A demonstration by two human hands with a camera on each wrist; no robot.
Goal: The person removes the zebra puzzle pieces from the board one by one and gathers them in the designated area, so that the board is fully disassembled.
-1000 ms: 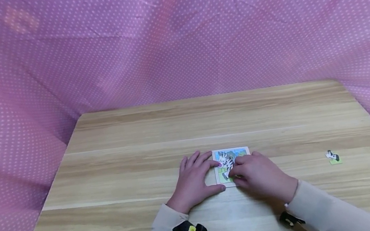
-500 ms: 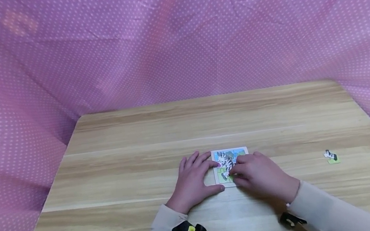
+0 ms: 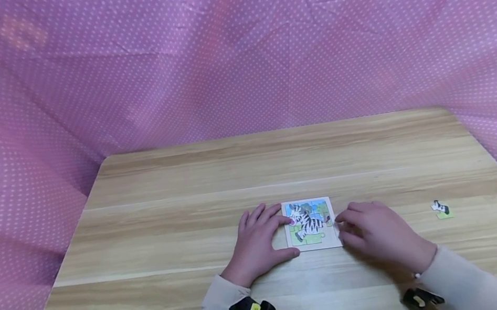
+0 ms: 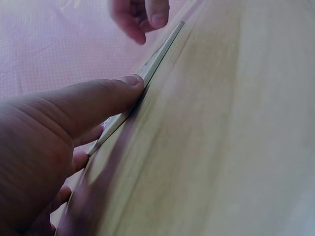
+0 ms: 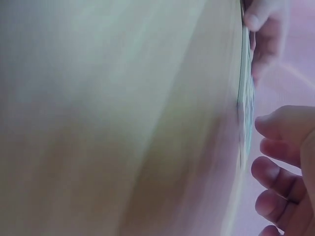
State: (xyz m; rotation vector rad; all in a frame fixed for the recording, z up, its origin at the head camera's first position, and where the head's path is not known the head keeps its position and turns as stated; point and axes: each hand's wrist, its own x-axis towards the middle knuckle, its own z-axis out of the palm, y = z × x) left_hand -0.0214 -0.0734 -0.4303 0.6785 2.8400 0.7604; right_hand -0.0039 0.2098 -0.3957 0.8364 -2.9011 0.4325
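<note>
A small zebra jigsaw puzzle [image 3: 310, 225] in a pale frame lies flat on the table. Bare backing shows at its lower right corner. My left hand [image 3: 258, 246] rests at the frame's left side, fingers spread, the index fingertip over the picture and the thumb on the lower left corner. In the left wrist view that thumb [image 4: 115, 98] presses on the frame's edge. Just off the right edge is my right hand [image 3: 380, 232], fingers loosely bent and holding nothing; its thumb and fingertips stand apart in the right wrist view. A loose puzzle piece [image 3: 442, 209] with black, white and green lies farther right.
The wooden table [image 3: 180, 212] has rounded far corners. Pink dotted cloth [image 3: 235, 61] hangs behind it and along both sides. A black strap with a camera sits at each sleeve cuff.
My right hand has let go of the puzzle's lower right area and moved right, off the picture, uncovering the zebra's body and the bare corner. The left hand has stayed in place.
</note>
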